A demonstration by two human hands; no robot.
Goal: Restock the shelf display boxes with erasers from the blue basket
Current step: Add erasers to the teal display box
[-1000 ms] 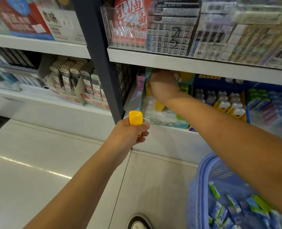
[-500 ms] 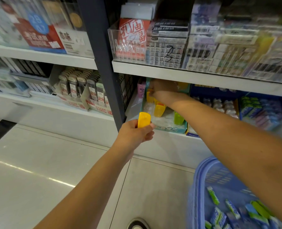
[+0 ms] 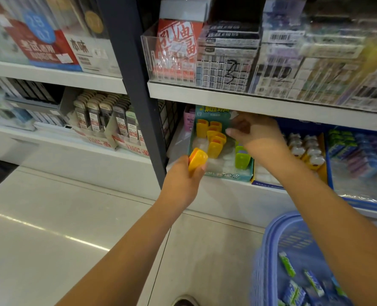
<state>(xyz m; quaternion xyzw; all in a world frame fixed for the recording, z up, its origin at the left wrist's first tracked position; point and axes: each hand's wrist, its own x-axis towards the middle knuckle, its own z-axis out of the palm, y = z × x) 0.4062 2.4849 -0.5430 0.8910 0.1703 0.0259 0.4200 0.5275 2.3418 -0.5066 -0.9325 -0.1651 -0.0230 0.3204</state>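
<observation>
Left hand had advanced to the teal display box's front-left corner, gripping a yellow eraser tilted up-right. Open tray space lay just right of it. Right hand hovered over the standing row, grip indeterminate.

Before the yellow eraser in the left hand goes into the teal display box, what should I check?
1. Left hand grips the yellow eraser: ok.
2. Free slots in the teal display box: ok, bare tray shows between the standing yellow erasers and the green eraser.
3. Right hand clear of the box: not ok, it hovers over the back rows.
4. Right hand empty: cannot tell, blurred.
5. Blue basket holds more stock: ok.
</observation>
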